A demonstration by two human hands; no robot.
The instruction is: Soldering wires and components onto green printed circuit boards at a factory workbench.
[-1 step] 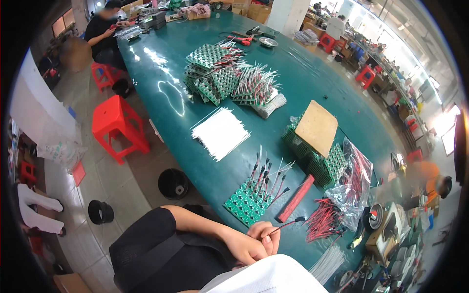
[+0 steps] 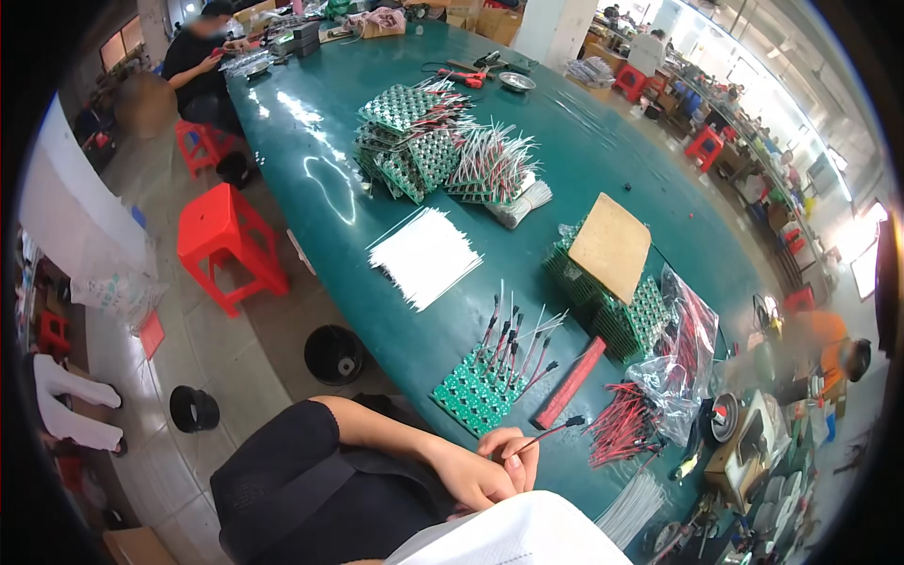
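Observation:
Near the front edge of the table, my two hands are together. My right hand is closed in a pinch on a thin wire lead, whose black connector end points away to the right. My left hand is against it, fingers curled inward; what they hold, if anything, is hidden. Just beyond lies a green circuit board panel with several connector leads standing up from it. Beside that panel is a red bar-shaped piece. A pile of red leads lies to the right of my hands.
White sticks or tubes lie in a bundle farther off. Behind are stacked wired boards; at right, a board stack under a tan sheet and a plastic bag of leads. A red stool and black bucket stand left.

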